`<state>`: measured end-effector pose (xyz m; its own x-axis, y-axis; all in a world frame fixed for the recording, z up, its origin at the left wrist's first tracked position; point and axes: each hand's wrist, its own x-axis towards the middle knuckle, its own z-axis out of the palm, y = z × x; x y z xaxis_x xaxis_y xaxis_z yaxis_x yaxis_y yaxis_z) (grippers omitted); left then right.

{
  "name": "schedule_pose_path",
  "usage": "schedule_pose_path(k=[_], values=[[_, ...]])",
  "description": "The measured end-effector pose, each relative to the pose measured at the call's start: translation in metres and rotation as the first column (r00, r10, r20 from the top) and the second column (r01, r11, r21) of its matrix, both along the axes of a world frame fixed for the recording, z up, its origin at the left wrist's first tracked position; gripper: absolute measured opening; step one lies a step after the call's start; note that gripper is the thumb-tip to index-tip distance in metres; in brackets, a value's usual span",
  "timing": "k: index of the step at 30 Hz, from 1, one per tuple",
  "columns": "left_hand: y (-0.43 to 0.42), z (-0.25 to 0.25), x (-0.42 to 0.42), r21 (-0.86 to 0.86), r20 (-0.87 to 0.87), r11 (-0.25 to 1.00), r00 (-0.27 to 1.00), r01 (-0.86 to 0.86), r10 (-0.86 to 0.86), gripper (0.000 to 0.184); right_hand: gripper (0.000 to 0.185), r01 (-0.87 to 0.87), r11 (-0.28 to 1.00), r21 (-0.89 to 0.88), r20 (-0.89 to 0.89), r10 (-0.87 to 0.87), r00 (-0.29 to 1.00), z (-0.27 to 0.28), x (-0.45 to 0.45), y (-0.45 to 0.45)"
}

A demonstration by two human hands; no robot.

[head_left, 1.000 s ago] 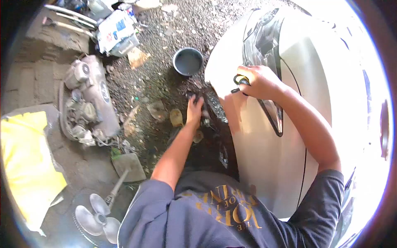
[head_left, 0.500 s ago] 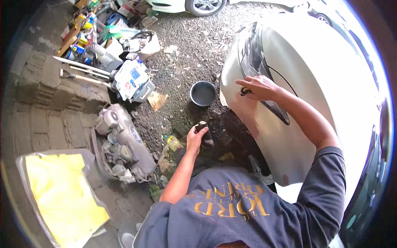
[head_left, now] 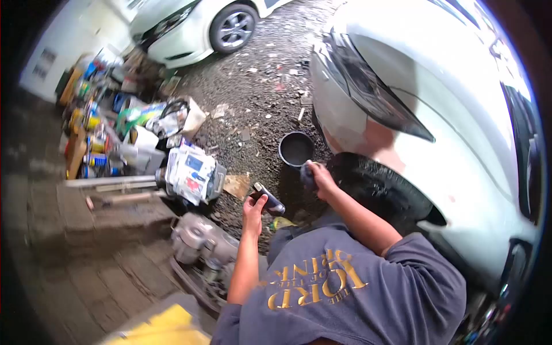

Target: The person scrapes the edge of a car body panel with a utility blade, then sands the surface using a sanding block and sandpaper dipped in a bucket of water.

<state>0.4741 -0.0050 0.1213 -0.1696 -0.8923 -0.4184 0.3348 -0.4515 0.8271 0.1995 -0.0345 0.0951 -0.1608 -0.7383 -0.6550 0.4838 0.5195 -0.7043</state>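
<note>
My left hand point(head_left: 253, 214) is closed around a dark oblong block point(head_left: 272, 202) with a pale end, held above the gravel. In my right hand point(head_left: 324, 179) is a crumpled dark cloth point(head_left: 308, 177), gripped just beside the near rim of a dark round bucket point(head_left: 281, 154). Whether the cloth touches the rim I cannot tell. The bucket stands on the gravel with greyish liquid in it. To the right is a white car point(head_left: 460, 172), with a reddish-brown patch point(head_left: 376, 140) on its body below the dark headlight point(head_left: 382, 95).
A heap of bottles and bags point(head_left: 115, 123) lies at the left, near a paper-topped box point(head_left: 192, 172) and a long-handled tool point(head_left: 126, 198). Grey car parts point(head_left: 204, 241) lie on the paving beside a yellow sheet point(head_left: 164, 330). Another white car point(head_left: 190, 34) stands behind.
My right hand has come off the car's front and down to the bucket, and the cloth now shows in it. My left hand still holds the block. The view has shifted.
</note>
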Motion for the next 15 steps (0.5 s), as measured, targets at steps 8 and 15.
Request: schedule_pose_path(k=[8,15], values=[[-0.082,0.000,0.010,-0.103,-0.139,0.967,0.959,0.234,-0.247,0.085,0.084,-0.014,0.997,0.073,0.322,-0.010,0.947,0.035,0.082,-0.044],[-0.187,0.026,-0.026,-0.059,-0.138,0.934,0.923,0.353,-0.358,0.067,0.069,-0.092,0.964,-0.249,0.401,0.189,0.896,0.026,0.067,-0.105]])
